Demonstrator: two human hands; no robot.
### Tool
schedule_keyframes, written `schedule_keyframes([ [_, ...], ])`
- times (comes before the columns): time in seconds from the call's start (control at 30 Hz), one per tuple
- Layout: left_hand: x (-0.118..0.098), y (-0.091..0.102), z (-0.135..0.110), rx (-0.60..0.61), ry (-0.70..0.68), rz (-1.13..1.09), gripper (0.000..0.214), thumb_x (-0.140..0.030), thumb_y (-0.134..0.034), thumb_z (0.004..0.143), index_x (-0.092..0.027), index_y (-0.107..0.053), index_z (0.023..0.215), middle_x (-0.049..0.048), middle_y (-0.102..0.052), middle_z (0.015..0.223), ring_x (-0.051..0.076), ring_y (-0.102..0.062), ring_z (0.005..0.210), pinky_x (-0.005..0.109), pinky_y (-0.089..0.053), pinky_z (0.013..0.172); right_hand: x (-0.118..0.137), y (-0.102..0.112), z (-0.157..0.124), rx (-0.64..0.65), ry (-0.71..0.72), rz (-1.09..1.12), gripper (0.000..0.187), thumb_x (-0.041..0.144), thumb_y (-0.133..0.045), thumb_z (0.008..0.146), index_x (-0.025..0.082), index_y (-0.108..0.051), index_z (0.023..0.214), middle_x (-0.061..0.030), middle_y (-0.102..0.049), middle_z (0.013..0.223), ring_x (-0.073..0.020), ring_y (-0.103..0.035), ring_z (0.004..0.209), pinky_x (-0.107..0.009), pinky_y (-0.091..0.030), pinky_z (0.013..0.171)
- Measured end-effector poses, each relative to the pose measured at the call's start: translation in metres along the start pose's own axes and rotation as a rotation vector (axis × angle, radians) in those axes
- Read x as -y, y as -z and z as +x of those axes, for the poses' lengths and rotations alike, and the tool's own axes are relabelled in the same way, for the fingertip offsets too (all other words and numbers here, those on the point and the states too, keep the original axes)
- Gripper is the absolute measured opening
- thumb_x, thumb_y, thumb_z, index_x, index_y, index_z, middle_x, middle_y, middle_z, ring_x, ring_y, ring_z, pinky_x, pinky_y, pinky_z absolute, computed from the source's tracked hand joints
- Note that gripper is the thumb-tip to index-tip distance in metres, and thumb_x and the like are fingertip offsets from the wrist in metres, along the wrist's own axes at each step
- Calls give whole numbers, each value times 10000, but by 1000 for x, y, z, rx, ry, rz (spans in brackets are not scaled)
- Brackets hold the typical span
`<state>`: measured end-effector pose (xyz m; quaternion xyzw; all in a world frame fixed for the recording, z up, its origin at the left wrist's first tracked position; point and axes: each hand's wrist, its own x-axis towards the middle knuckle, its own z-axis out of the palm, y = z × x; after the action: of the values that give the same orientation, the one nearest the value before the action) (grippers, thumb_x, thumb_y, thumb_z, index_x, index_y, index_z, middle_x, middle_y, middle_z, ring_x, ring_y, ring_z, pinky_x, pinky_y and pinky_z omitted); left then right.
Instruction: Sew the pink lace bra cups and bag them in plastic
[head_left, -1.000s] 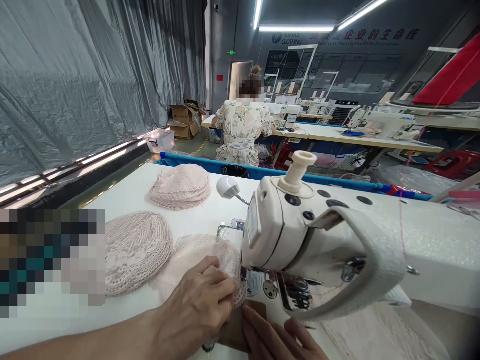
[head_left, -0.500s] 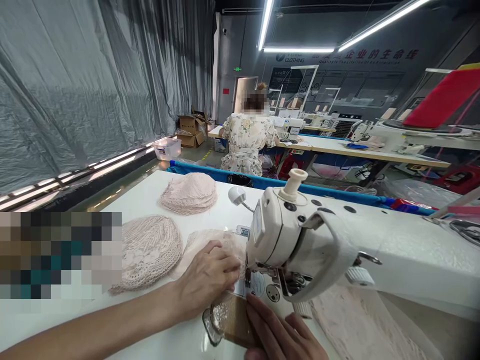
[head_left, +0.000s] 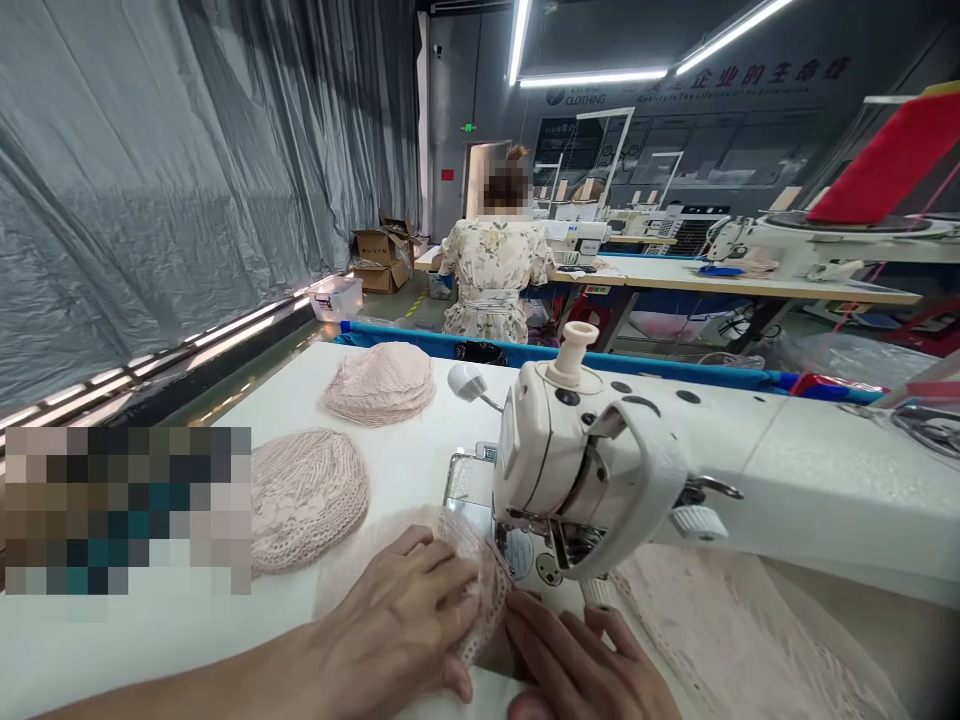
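Note:
A sheer pale pink lace piece (head_left: 491, 590) lies on the white table at the sewing machine (head_left: 536, 450), its edge by the presser foot. My left hand (head_left: 409, 600) rests over it, fingers bent and gripping the fabric against the table, thumb below. On the near right side of the foot, my right hand (head_left: 589, 650) has its fingers pressed together at the lace edge; the fingertips are partly hidden. Left of the machine sit a lace stack (head_left: 311, 495) of round pieces and, behind it, a pink cup-shaped stack (head_left: 382, 382).
More pale lace (head_left: 735, 630) lies under the machine arm at right. A blue cloth trough (head_left: 637, 365) runs along the table's far edge. Beyond it a person (head_left: 491, 265) sits at another sewing table. A red thread cone (head_left: 881, 165) stands at right.
My left hand has drawn the lace toward me, and its patterned edge now lies between my hands. The metal plate beside the foot is uncovered. My right hand has shifted slightly right.

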<state>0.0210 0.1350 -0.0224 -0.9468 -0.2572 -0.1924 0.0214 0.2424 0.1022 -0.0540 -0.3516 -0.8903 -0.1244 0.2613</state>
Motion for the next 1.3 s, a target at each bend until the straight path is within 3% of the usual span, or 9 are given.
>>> schedule_keyframes([
  [0.2,-3,-9,6,14,6,14,493,-579,-578,826,-143,-563,1056,83,-639,961,218,-594,863,348,-439,793,-13,3,3,8,18,-74,514,422,-250,1027,123,-668,1040,-75,-727,1043,-137,-666,642,-298,-433,654],
  [0.57,-2,-7,14,-26,23,-32,333,-417,-518,926,-110,-581,1038,82,-635,941,222,-573,892,382,-437,837,-15,4,-2,48,-43,-11,458,443,-274,1016,158,-601,1164,-96,-696,1098,-177,-671,820,-314,-416,694],
  [0.63,-5,-7,11,-24,32,-67,339,-451,-544,905,-121,-594,969,72,-627,911,218,-566,890,382,-428,842,-11,5,-1,48,-90,47,456,435,-265,1019,173,-638,1038,-77,-712,1003,-161,-659,742,-309,-406,687],
  [0.73,-10,-10,6,-21,17,-117,415,-551,-593,835,-138,-584,880,64,-617,893,220,-558,852,376,-428,794,-6,4,-1,-37,-161,192,524,365,-207,1035,198,-586,714,-7,-648,669,-119,-566,532,-289,-371,622],
  [0.83,-14,-13,3,-51,19,-119,216,-340,-507,908,-147,-558,827,53,-608,817,201,-548,756,347,-418,701,-5,5,-2,-113,-222,255,506,310,-214,1029,202,-497,624,21,-543,551,-108,-477,461,-281,-336,565],
  [0.93,-13,-9,5,-76,214,-256,246,-144,-335,938,-166,-501,758,25,-573,718,159,-529,656,289,-403,629,-7,8,-3,28,-253,255,409,265,-285,1010,202,-534,691,11,-568,608,-123,-516,519,-279,-376,595],
  [1.07,-6,2,8,-32,518,-567,287,-257,-281,992,-188,-498,816,-20,-544,662,128,-521,579,233,-396,565,-8,10,-3,106,-225,220,265,269,-375,982,186,-587,1118,-69,-677,892,-166,-629,692,-286,-458,635],
  [1.17,-3,6,9,-30,548,-628,314,-288,-266,998,-188,-509,826,-16,-556,676,130,-521,591,234,-397,578,-5,5,-2,156,-169,174,357,307,-406,972,163,-507,1282,-121,-675,1057,-186,-663,743,-311,-504,688],
  [1.3,-6,4,9,-1,542,-588,261,-287,-324,966,-191,-511,811,-13,-558,684,142,-519,615,242,-397,581,-2,-2,-5,230,-185,253,323,366,-472,946,190,-550,1206,-118,-652,1099,-198,-658,778,-328,-508,728],
])
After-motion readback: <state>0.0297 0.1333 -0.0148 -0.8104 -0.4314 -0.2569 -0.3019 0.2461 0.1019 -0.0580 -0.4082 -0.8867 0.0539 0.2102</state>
